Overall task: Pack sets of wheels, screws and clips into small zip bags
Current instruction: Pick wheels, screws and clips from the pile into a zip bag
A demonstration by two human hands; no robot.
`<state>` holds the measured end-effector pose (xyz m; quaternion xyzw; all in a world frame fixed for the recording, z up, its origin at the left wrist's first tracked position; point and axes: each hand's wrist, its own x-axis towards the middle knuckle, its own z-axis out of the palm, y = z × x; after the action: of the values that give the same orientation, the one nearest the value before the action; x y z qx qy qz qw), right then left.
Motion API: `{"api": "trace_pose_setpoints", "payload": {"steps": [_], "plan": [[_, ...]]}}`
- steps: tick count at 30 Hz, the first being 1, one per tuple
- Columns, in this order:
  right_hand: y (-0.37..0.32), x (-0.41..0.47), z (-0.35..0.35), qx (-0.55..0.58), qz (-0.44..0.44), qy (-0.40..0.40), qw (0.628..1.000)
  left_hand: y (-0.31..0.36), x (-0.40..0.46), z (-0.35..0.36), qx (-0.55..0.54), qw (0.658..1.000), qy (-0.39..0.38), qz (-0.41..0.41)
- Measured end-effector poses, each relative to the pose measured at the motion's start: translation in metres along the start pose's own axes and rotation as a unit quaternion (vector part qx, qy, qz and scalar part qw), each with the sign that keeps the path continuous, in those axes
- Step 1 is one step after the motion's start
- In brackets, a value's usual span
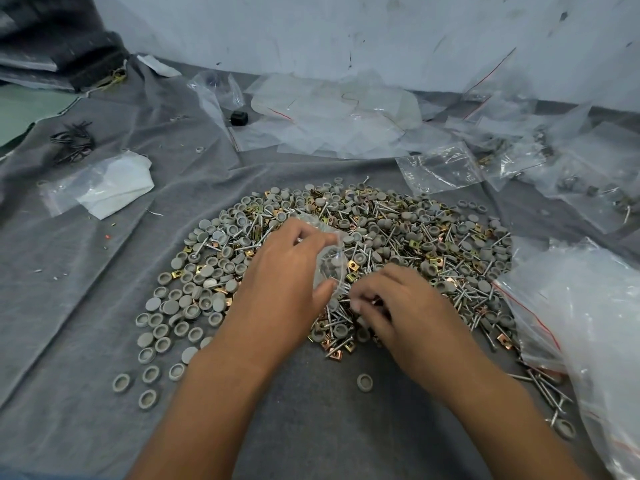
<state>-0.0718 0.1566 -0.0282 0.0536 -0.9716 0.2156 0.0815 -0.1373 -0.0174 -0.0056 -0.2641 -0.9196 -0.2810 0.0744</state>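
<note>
2 hands low over parts: left hand (291,268) gripping zip bag (327,268), right hand (391,303) pinching.

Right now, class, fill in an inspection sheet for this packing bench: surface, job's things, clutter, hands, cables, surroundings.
Surface: grey cloth, wrinkled.
Job's things: mixed pile of grey wheels, screws and brass clips; small zip bag with wheels inside; filled bags far right.
Clutter: loose empty bags, white sheet, black clips, small black block.
Hands: left hand holds the zip bag; right hand pinches parts from the pile, its grip blurred.
Cables: nothing seen.
Surroundings: scuffed white wall; dark stack far left; big bag near right.
</note>
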Motion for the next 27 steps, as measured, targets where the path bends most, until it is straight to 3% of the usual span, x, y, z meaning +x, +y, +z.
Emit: {"api": "trace_pose_setpoints", "payload": {"steps": [4, 7, 13, 17, 19, 23, 27], "plan": [[-0.011, 0.005, -0.006, 0.114, -0.023, 0.175, 0.978, -0.001, 0.001, 0.001, -0.011, 1.000, -0.007, 0.004], [-0.022, 0.011, 0.000, 0.090, -0.039, 0.221, 0.970, 0.000, 0.001, 0.002, -0.023, 0.999, -0.018, 0.013], [-0.018, 0.014, -0.003, 0.093, -0.011, 0.169, 0.981, -0.003, 0.002, 0.001, -0.029, 1.000, -0.013, 0.000], [0.003, 0.005, -0.012, 0.007, 0.013, -0.064, 0.998, -0.003, 0.001, -0.001, -0.035, 0.999, 0.002, -0.020], [0.005, 0.003, -0.008, -0.068, 0.014, -0.122, 0.990, -0.003, 0.001, 0.000, -0.037, 0.999, 0.004, -0.021], [-0.002, 0.003, -0.002, -0.105, 0.015, -0.118, 0.987, -0.003, 0.000, -0.001, -0.040, 0.999, -0.002, -0.025], [0.003, -0.001, -0.007, 0.003, 0.028, -0.068, 0.997, -0.003, -0.001, -0.001, -0.045, 0.998, -0.016, -0.027]]}}
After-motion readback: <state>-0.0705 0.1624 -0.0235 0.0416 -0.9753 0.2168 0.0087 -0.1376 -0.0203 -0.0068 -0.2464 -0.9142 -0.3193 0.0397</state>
